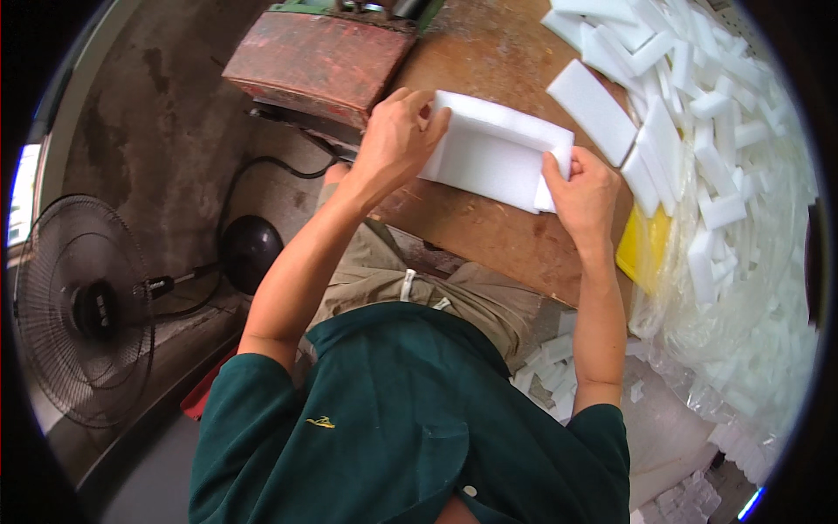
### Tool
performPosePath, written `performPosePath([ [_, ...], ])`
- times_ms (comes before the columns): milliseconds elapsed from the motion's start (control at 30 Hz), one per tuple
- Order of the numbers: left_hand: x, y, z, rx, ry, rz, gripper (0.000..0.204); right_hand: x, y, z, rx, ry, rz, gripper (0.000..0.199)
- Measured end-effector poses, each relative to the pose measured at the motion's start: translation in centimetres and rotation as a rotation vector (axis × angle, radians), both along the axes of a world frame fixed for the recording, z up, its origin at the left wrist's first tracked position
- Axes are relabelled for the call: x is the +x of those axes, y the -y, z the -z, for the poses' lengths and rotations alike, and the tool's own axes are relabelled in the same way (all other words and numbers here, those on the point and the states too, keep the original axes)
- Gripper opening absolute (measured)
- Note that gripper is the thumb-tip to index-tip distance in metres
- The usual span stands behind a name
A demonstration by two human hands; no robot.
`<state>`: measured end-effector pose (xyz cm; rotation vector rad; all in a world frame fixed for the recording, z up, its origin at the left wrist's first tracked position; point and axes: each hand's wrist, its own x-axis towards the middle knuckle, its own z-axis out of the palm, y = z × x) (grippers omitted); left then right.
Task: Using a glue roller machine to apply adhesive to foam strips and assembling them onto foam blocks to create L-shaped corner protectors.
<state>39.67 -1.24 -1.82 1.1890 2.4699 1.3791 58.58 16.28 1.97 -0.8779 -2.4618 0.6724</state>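
Observation:
A white foam tray (pixel 489 166) with raised walls along its far side and both ends lies on the brown wooden table (pixel 471 48) in front of me. My left hand (pixel 401 131) grips its left end, thumb and fingers round the end wall. At the opposite end my right hand (pixel 583 192) pinches the right wall, the thumb on the inner side. Both palms hide parts of those end walls. Just beyond my right hand a loose white foam slab (pixel 594 112) rests on the table.
Foam strips (pixel 724 113) are heaped at the right, partly in a clear plastic bag (pixel 672 306). A yellow sheet (pixel 644 249) lies beside the table edge. A worn red machine housing (pixel 319 61) stands far left, and a standing fan (pixel 87 310) near left.

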Motion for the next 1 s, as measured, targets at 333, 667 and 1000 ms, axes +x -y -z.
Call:
performPosePath([
  [333, 0.6, -0.2, 0.3, -0.029, -0.050, -0.040, 0.029, -0.1, 0.0, 0.8, -0.012, -0.008, -0.021, 0.028],
  [667, 1.8, -0.6, -0.8, -0.189, -0.087, -0.103, 0.040, -0.1, -0.4, 2.8, 0.275, 0.017, -0.086, 0.026],
  [1000, 2.8, -2.3, -1.4, -0.271, -0.474, 0.421, 0.069, -0.8, 0.3, 2.7, 0.230, 0.112, -0.092, 0.021],
])
